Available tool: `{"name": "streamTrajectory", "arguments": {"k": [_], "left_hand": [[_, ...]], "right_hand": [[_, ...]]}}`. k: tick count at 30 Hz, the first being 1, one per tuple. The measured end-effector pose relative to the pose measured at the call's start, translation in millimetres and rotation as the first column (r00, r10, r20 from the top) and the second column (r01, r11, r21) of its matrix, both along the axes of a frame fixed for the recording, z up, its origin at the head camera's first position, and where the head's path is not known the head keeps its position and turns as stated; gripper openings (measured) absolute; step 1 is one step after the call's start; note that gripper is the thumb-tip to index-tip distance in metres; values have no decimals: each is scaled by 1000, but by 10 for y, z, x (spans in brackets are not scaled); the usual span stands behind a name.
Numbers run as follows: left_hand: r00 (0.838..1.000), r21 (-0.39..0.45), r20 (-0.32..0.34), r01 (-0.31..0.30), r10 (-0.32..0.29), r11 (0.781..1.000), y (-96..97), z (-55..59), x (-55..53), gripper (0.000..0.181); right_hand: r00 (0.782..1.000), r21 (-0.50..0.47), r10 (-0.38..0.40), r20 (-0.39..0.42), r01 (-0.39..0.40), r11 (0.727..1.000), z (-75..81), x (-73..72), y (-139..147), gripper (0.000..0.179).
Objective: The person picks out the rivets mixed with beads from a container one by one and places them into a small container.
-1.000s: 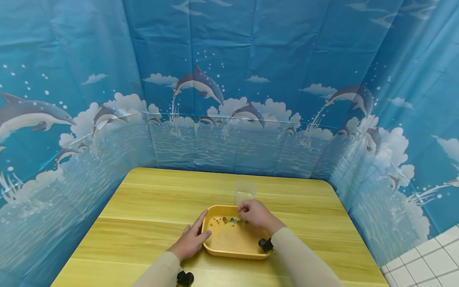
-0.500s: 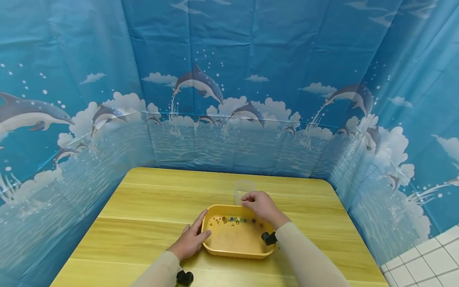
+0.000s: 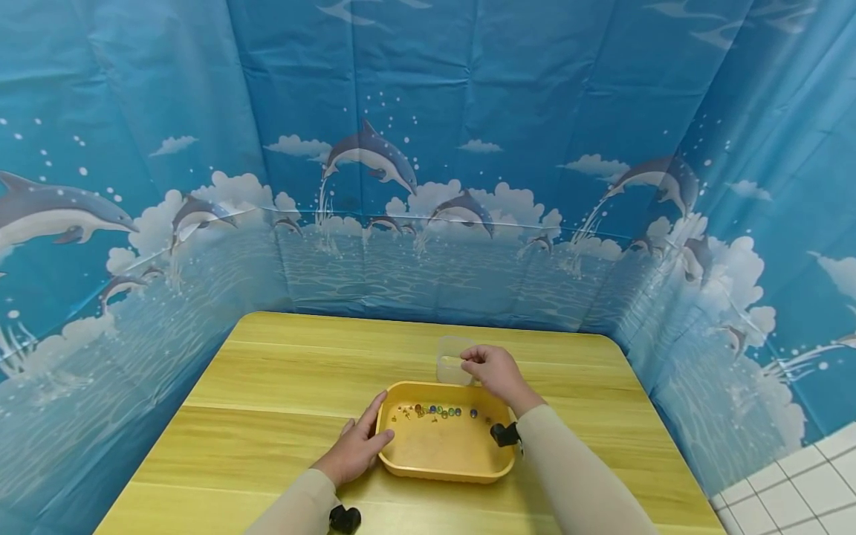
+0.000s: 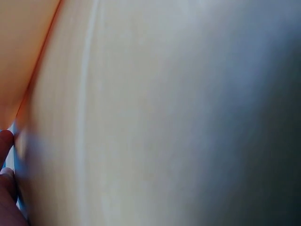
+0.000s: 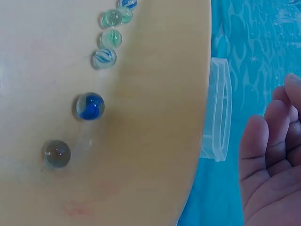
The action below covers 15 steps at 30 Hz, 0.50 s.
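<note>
My left hand [image 3: 356, 449] holds the left end of a yellow tray [image 3: 441, 475], its thumb over the rim and fingers along the outer wall. Two fingertips show at the left wrist view's edge. Several glass marbles, including a blue-swirled one [image 5: 90, 106] and a clear brownish one [image 5: 58, 154], line the tray's far side. Small gold-coloured pieces [image 3: 407, 415] lie towards its left end. Beyond the rim, my right hand [image 3: 498, 373] has its thumb and forefinger together by a clear plastic container [image 3: 450, 371]; I cannot tell whether they hold anything.
The container stands right behind the tray's far wall. The wood-grain table [image 3: 281, 371] extends around both. A blue dolphin-print curtain [image 3: 428, 282] closes off the back and both sides. White tiles [image 3: 789, 483] show at the lower right.
My right hand has risen from the tray's far side to the container, then shifted a little right, uncovering marbles beneath it. My left hand and the tray stay in place.
</note>
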State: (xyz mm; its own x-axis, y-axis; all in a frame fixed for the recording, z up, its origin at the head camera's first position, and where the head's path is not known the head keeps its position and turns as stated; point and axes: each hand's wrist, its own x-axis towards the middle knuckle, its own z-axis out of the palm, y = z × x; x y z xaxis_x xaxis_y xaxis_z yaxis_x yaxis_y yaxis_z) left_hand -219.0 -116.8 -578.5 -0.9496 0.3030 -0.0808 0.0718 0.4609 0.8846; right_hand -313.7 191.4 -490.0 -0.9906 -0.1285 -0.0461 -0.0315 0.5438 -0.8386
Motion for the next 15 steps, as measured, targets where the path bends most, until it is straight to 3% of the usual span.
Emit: {"name": "streamTrajectory", "arguments": {"k": [15], "left_hand": [[1000,-14,3,16,-16,1000,-12,10,-12,73]], "right_hand": [[999,19,-43,3,43,999,-33,-149,53,26]]}}
